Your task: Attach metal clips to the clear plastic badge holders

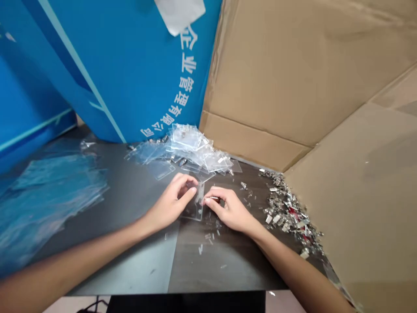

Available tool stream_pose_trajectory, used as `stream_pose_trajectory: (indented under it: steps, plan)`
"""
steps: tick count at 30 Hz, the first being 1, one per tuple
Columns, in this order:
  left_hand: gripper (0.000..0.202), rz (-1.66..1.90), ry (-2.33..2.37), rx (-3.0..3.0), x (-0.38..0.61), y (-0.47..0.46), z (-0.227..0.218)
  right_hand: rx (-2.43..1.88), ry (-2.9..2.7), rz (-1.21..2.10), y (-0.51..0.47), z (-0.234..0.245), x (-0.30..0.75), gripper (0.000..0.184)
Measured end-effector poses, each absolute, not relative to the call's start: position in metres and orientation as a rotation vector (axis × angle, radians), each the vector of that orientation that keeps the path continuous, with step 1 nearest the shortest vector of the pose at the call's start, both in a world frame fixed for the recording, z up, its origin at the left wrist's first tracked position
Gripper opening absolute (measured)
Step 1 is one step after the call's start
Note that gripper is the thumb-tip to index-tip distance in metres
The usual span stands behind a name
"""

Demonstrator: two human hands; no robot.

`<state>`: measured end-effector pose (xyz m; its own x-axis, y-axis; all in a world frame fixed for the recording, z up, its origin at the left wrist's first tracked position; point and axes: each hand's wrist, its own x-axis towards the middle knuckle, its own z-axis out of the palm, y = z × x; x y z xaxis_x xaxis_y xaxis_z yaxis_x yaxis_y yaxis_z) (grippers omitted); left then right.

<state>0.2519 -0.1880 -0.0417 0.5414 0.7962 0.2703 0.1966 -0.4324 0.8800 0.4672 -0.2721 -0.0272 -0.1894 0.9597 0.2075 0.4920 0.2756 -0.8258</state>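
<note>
At the middle of the table, my left hand [172, 199] is closed on a clear plastic badge holder [195, 212], thumb toward its slotted edge. My right hand [233, 212] pinches a small metal clip [213, 198] beside that edge. Whether the clip touches the holder I cannot tell. Just beyond my hands lies a loose heap of clear badge holders [190, 145], some with metal clips on them. Small clear plastic bits [208, 238] are scattered on the table near my right hand.
A long pile of metal clips [286, 213] runs along the cardboard wall [260, 78] at right. Flat clear plastic sleeves [61, 187] are stacked at left. A blue panel [137, 65] with white lettering stands behind. The table's front edge [195, 292] is near me.
</note>
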Motion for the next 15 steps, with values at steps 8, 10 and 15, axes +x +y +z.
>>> stream_pose_trajectory:
  steps: [8,10,15]
  plan:
    - [0.026,0.829,0.98,1.812,0.24,-0.126,0.025,-1.49,-1.404,0.874,-0.246,-0.055,0.478,0.04]
    - [0.024,0.942,1.052,1.748,0.247,-0.1,0.042,-1.526,-1.357,0.869,-0.24,-0.06,0.482,0.034]
    - [0.026,1.143,1.217,1.734,0.275,-0.038,0.068,-1.536,-1.373,0.879,-0.236,-0.06,0.484,0.025]
